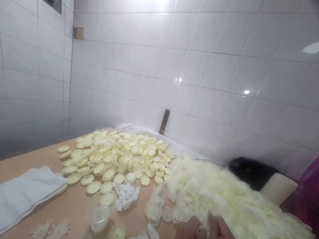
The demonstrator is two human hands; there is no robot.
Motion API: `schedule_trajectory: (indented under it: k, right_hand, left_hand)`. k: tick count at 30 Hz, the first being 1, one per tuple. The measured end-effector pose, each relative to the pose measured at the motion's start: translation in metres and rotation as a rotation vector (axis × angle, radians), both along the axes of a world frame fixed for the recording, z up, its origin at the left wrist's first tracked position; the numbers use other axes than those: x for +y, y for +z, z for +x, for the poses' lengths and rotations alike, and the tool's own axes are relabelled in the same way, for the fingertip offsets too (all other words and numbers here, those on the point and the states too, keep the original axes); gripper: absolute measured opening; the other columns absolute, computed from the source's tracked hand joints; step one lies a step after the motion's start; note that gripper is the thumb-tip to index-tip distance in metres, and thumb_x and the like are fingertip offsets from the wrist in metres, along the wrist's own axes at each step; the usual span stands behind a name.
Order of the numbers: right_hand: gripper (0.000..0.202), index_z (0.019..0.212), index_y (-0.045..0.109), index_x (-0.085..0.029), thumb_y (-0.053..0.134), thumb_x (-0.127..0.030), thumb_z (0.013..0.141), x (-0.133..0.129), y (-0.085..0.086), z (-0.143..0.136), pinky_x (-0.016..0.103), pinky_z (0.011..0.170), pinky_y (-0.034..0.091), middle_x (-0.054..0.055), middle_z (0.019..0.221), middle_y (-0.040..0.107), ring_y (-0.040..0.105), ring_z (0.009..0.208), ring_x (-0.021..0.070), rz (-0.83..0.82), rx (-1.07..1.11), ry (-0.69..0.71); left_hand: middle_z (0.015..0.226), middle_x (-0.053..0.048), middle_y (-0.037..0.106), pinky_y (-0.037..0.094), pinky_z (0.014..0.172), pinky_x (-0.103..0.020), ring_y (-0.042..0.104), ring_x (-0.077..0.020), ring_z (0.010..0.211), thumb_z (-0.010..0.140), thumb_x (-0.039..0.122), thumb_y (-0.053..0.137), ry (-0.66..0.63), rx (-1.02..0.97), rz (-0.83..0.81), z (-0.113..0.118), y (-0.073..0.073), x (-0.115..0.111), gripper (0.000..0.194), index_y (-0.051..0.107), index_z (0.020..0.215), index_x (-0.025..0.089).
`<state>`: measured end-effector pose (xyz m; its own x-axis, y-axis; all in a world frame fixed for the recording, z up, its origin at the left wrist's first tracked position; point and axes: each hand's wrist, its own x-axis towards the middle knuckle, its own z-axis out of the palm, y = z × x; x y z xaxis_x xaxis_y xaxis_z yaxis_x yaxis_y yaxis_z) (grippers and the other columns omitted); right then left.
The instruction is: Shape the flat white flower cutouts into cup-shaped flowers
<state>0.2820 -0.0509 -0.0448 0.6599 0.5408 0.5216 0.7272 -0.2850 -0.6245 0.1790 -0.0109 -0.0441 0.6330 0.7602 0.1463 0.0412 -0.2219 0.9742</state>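
My left hand (189, 236) and my right hand (222, 237) are close together at the bottom of the head view. The fingers of both are closed in a pinch on a thin, pale piece with a frilled edge (200, 230), mostly hidden by the fingers. Just behind them spreads a large heap of thin, pale yellow frilled flower pieces (225, 200). To the left of that heap lies a pile of cream discs with toothed edges (124, 155). One toothed disc (116, 236) rests alone near the front.
A clear plastic cup (100, 217) stands left of my hands, between crumpled white tissues (126, 196) and a folded white cloth (17, 197). Flat toothed pieces (58, 231) lie in front. At the right are a black object (250, 171), a white roll (279, 188) and purple fabric (314, 188).
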Motion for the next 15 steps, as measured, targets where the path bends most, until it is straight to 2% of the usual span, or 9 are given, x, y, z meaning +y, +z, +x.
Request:
schedule_trajectory:
  k: [3,7,10,12,14,15]
  right_hand:
    - [0.036,0.056,0.038,-0.022,0.030,-0.048,0.080,0.000,0.002,0.000,0.024,0.048,0.037,0.000,0.050,0.050,0.045,0.047,0.0154,0.005,-0.054,0.038]
    - [0.039,0.054,0.035,-0.022,0.027,-0.050,0.080,0.003,0.004,-0.008,0.025,0.046,0.037,0.000,0.047,0.047,0.044,0.045,0.0155,0.060,-0.088,0.000]
    - [0.040,0.054,0.036,-0.022,0.026,-0.050,0.081,0.003,0.006,0.000,0.025,0.046,0.037,0.000,0.047,0.048,0.045,0.046,0.0156,0.069,-0.096,-0.007]
    - [0.040,0.055,0.037,-0.021,0.026,-0.048,0.082,-0.002,0.007,0.018,0.025,0.047,0.037,0.000,0.047,0.048,0.045,0.046,0.0159,0.063,-0.068,-0.077]
    - [0.041,0.051,0.034,-0.022,0.025,-0.048,0.081,-0.011,0.010,0.037,0.024,0.041,0.034,-0.001,0.041,0.042,0.041,0.040,0.0148,0.066,0.006,-0.264]
    - [0.041,0.051,0.035,-0.021,0.028,-0.048,0.081,-0.015,0.012,0.044,0.024,0.040,0.033,-0.001,0.040,0.041,0.040,0.039,0.0144,0.050,0.016,-0.315]
  left_hand:
    - [0.053,0.004,0.037,0.032,0.054,-0.021,0.036,-0.0100,0.052,0.078,0.049,0.038,-0.022,-0.012,-0.003,0.000,0.001,-0.001,0.032,0.046,0.070,0.019]
    - [0.051,0.003,0.040,0.032,0.051,-0.021,0.037,-0.0101,0.049,0.078,0.050,0.036,-0.054,-0.042,0.019,0.002,-0.002,0.002,0.033,0.047,0.070,0.020]
    - [0.051,0.002,0.042,0.033,0.049,-0.021,0.039,-0.0106,0.049,0.078,0.049,0.038,-0.058,-0.035,0.089,-0.001,-0.007,0.003,0.032,0.048,0.068,0.020]
    - [0.050,0.001,0.043,0.034,0.050,-0.022,0.042,-0.0117,0.050,0.077,0.047,0.042,-0.059,-0.024,0.159,-0.006,-0.012,0.001,0.028,0.051,0.068,0.022]
    - [0.049,0.001,0.044,0.035,0.050,-0.022,0.044,-0.0131,0.051,0.074,0.045,0.047,-0.077,-0.020,0.214,-0.013,-0.015,0.000,0.023,0.053,0.069,0.024]
    - [0.048,0.001,0.044,0.036,0.050,-0.023,0.045,-0.0135,0.051,0.074,0.045,0.048,-0.085,-0.019,0.226,-0.017,-0.017,0.000,0.021,0.054,0.070,0.025]
